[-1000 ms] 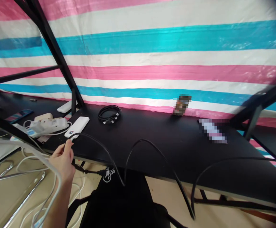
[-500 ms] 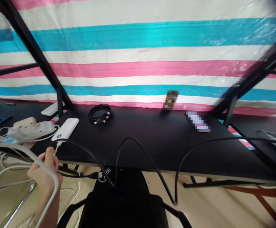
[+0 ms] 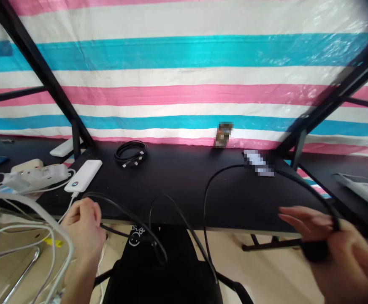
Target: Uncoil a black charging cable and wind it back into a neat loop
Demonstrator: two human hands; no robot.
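My left hand (image 3: pixel 84 228) is closed at the front left edge of the desk, with a black cable (image 3: pixel 123 207) running out of its grip. The cable hangs in loose loops over the desk and chair, across to the right. There my right hand (image 3: pixel 339 253), smeared by motion, grips the cable between thumb and palm while its fingers point left. A dark piece (image 3: pixel 315 251) shows under those fingers; I cannot tell if it is a plug. Just beyond my left hand lies a white power bank (image 3: pixel 84 175) with a white cable plugged in.
A coiled black cable (image 3: pixel 131 153) lies on the black desk (image 3: pixel 171 169). Farther right are a blurred upright item (image 3: pixel 223 135) and a blurred flat item (image 3: pixel 259 163). White power strips (image 3: pixel 44 177) and white cables crowd the left. A black chair (image 3: pixel 161 270) stands in front.
My right hand has come into view at the right, with the black cable in it. My left hand has shifted slightly right. The cable's loops have changed shape, and the view has moved a little.
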